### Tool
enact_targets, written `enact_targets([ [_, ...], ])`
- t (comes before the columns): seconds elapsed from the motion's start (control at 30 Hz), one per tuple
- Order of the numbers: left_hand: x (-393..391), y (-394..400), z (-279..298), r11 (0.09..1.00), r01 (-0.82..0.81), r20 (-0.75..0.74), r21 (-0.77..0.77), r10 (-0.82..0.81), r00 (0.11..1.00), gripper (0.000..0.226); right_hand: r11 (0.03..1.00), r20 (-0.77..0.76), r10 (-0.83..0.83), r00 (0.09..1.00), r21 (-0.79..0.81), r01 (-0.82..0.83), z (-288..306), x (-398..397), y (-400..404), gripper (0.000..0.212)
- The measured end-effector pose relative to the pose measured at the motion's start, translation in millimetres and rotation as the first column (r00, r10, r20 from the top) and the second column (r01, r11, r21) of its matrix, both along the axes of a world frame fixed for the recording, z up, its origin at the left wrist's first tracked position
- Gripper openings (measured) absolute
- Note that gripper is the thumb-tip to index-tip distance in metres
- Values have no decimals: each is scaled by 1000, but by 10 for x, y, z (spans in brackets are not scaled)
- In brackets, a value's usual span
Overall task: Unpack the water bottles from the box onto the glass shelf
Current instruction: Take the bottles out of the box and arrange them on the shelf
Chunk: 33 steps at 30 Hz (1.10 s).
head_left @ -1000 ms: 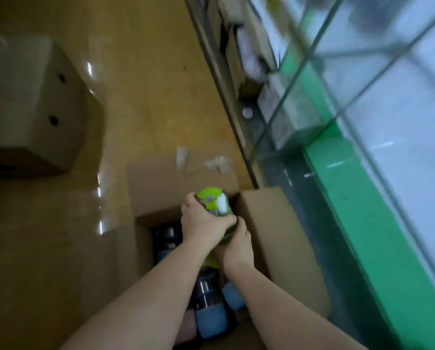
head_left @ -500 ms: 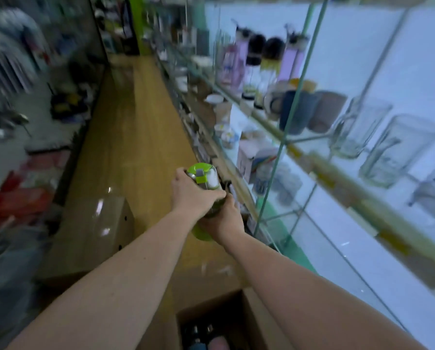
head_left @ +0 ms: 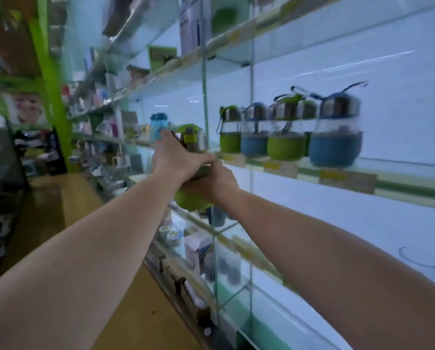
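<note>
Hands: left hand [head_left: 178, 155] and right hand [head_left: 217, 181] both grip green water bottle [head_left: 192, 195] | location: beside glass shelf [head_left: 337, 173] | shelf stock: bottles [head_left: 284, 132] in row

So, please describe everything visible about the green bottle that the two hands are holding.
The green bottle has a lime green cap, a silvery metal band below it and a green sleeve round its base; the middle is hidden. It is held roughly upright in the air, level with the glass shelf, left of the bottles standing there. The left hand grips its upper part, the right hand its lower part.
</note>
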<state>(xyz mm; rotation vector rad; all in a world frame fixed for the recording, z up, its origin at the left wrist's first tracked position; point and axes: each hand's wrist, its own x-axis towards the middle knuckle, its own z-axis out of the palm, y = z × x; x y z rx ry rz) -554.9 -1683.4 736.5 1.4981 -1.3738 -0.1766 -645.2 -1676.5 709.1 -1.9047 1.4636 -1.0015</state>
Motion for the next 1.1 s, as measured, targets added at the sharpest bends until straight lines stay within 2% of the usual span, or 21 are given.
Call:
enact_targets([
  [0.1,-387,15,338,995,83,36,-54,-81,996,84,981,-35,-164,986,-114,159,306,-343,-69,62],
  [0.23,-953,40,648,972,212,70,-106,-205,976,87,915,-133,-362,923,-239,325,573,-911,-85,47],
  [0.33,-1411,55,809,947,300,106,-118,-288,952,87,874,-109,-450,886,-258,412,733,-1389,48,48],
  [0.5,-2204,80,967,877,461,142,-131,-444,885,87,805,23,-565,825,-207,557,887,-2139,256,62],
  [0.67,-2893,-1,974,821,562,128,-101,-549,826,88,745,8,-651,759,-185,641,923,-2742,323,55],
  [0.8,-3262,-179,851,816,578,122,-13,-573,811,88,766,-37,-639,768,-125,631,847,-3006,267,61],
  [0.93,-3442,-372,694,816,576,113,35,-576,809,88,794,-26,-608,794,-43,606,720,-3193,78,54],
  [1.1,-3590,-566,519,809,577,99,109,-587,804,87,766,-35,-632,774,121,631,587,-3343,-184,76],
])
